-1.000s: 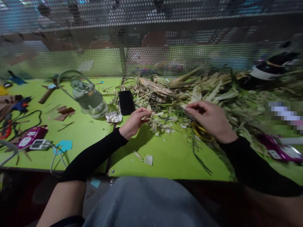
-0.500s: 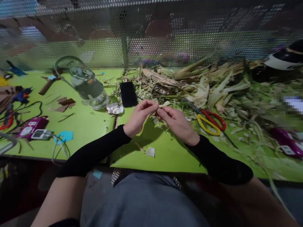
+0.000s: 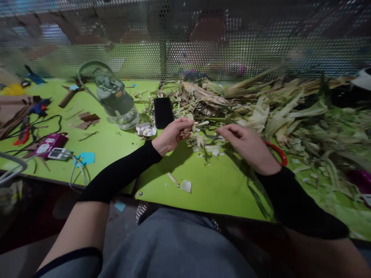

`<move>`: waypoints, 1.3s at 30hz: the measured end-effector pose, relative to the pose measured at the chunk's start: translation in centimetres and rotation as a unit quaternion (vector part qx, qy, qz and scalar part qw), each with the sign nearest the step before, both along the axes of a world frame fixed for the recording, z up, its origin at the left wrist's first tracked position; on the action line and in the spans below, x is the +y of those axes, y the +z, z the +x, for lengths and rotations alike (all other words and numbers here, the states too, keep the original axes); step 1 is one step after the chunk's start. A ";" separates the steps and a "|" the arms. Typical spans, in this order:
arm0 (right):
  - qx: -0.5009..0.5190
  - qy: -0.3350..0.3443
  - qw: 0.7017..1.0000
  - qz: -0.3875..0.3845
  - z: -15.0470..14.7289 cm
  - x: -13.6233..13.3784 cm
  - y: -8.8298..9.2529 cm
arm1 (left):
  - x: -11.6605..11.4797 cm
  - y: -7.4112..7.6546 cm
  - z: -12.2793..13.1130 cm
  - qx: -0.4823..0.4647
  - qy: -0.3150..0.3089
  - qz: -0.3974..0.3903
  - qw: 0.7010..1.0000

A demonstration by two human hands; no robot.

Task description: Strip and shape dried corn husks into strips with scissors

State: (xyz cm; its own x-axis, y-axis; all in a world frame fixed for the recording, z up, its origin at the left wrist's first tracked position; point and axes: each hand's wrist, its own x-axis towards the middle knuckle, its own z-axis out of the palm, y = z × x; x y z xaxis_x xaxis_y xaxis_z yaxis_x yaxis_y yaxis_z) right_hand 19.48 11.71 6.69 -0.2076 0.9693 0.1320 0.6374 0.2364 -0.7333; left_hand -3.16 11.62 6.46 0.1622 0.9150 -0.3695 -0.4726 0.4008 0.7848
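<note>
My left hand [image 3: 174, 135] pinches a small pale piece of corn husk [image 3: 201, 123] between thumb and fingertips; a narrow end sticks out to the right. My right hand [image 3: 246, 144] is apart from it, further right, with thumb and fingers pressed together. Anything between those fingertips is too small to make out. Loose husk scraps [image 3: 214, 150] lie on the green table just below and between my hands. Behind my right hand shows the red handle [image 3: 277, 151] of a pair of scissors, the rest of which is covered.
Heaped corn husks [image 3: 261, 110] fill the back and right of the table [image 3: 171, 200]. A black phone [image 3: 163, 112], crumpled white tissue [image 3: 145, 130] and a green-lidded bottle [image 3: 117, 100] stand left of them. At far left lie a purple device [image 3: 51, 144] and cables. A perforated screen [image 3: 191, 58] runs behind.
My hands have separated: the right one moved right, over the scissors, while the left kept the husk piece. The view has shifted slightly to the left.
</note>
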 end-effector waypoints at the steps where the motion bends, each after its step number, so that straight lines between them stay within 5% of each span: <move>1: -0.033 -0.021 0.999 0.028 0.8 0.4 0.3 | 0.1 0.0 -0.1 -0.007 0.004 -0.001 1.000; 7: -0.145 -0.094 0.981 0.093 4.2 2.0 0.8 | 0.5 -0.5 -0.2 -0.008 0.016 -0.017 1.000; 17: -0.217 -0.091 0.950 0.205 5.1 5.2 -1.8 | 0.2 -1.3 -0.4 0.030 0.002 0.020 0.999; 39: -0.267 0.021 0.949 0.166 5.9 4.4 -2.9 | -0.4 -1.1 -0.1 0.023 -0.012 -0.005 1.000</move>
